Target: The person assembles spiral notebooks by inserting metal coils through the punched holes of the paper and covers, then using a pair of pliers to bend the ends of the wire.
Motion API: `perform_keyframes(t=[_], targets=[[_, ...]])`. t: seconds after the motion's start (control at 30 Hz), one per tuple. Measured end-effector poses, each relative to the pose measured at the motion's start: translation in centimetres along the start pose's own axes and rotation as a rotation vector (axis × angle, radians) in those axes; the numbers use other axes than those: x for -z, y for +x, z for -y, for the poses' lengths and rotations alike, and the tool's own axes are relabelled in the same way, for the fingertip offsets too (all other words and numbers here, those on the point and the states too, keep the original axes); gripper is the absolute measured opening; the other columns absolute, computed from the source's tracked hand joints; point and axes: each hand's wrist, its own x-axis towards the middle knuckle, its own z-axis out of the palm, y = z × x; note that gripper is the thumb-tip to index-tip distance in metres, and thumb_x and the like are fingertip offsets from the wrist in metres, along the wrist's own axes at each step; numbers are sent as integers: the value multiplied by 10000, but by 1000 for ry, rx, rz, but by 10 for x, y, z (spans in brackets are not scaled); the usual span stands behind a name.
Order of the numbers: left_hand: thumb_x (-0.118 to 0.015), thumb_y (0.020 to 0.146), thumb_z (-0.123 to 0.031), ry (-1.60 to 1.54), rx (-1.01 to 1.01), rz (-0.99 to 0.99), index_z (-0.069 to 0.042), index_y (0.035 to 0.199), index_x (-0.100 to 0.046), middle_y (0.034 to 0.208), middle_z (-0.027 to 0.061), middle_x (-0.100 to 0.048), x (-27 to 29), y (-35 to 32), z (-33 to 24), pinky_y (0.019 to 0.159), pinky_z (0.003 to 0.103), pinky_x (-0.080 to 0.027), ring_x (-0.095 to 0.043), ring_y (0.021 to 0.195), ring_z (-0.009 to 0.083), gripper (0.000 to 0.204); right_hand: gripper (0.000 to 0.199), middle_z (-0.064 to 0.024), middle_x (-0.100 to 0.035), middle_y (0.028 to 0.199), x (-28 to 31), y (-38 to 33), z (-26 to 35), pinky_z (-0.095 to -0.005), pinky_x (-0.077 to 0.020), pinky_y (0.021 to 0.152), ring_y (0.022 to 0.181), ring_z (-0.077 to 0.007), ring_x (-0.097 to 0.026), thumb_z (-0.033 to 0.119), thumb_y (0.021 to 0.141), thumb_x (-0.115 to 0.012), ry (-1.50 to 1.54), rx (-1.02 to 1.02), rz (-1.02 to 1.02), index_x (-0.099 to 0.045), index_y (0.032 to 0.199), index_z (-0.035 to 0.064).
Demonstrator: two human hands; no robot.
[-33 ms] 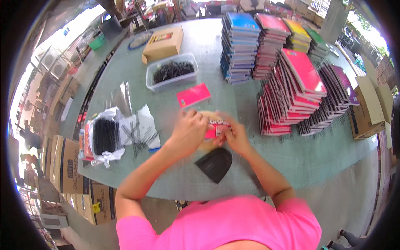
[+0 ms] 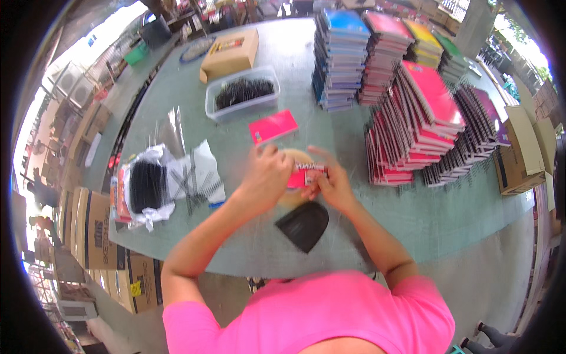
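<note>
Both my hands hold a small pink spiral-bound notebook (image 2: 306,176) just above the green table (image 2: 413,218). My left hand (image 2: 266,178) grips its left side, and my right hand (image 2: 335,184) pinches its right end at the wire binding. A round tan object (image 2: 295,157) lies partly hidden beneath the notebook. A flat black piece (image 2: 303,225) rests on the table right below my hands. Another pink notebook (image 2: 273,127) lies flat a little farther out.
A clear tub of black coils (image 2: 242,94) and a cardboard box (image 2: 230,53) stand beyond. Tall notebook stacks (image 2: 342,59) and leaning stacks (image 2: 424,118) fill the right. At left lie a plastic bag of black coils (image 2: 147,186) and loose spirals (image 2: 197,177). Cartons (image 2: 94,236) line the floor.
</note>
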Motion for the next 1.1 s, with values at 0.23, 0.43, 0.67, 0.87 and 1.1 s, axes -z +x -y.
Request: perform_keyframes(t=[0.23,0.43,0.67,0.87,1.1], targets=[[-627,775,-175,-84,-35,-152,-61,934,-562,915,94,-560,0,3,-11,798,401,-381,-523,922,266,206,296,-86,-624,813,6,-4,1,-237,-526,500,616,-181,-666,139,967,-441,-79,15,64,-473,1244,38],[-612,800,-184,-169,34,-92,-54,891,-572,863,83,-564,9,10,-15,796,398,-379,-525,901,265,164,281,-97,-641,863,15,-5,-5,-229,-528,530,636,-166,-665,135,969,-436,-31,-16,2,-497,1224,32],[-587,821,-196,-237,19,30,-53,897,-598,901,91,-590,2,12,-12,771,398,-399,-538,912,272,162,244,-66,-642,899,21,-9,-14,-219,-523,565,686,-134,-665,125,953,-474,-56,-17,2,-552,1151,5],[-588,816,-167,-322,2,46,-40,892,-591,891,104,-584,-4,11,-10,796,406,-414,-540,902,301,149,233,-75,-643,890,18,-11,-5,-230,-527,591,698,-138,-663,107,940,-495,-127,2,-28,-548,1129,-17],[-596,791,-129,-423,18,15,-18,904,-559,870,138,-570,-6,16,-10,758,413,-440,-542,888,329,163,170,-92,-646,886,17,-11,-9,-234,-535,611,716,-141,-664,38,911,-526,-51,-33,-79,-559,1060,-35]])
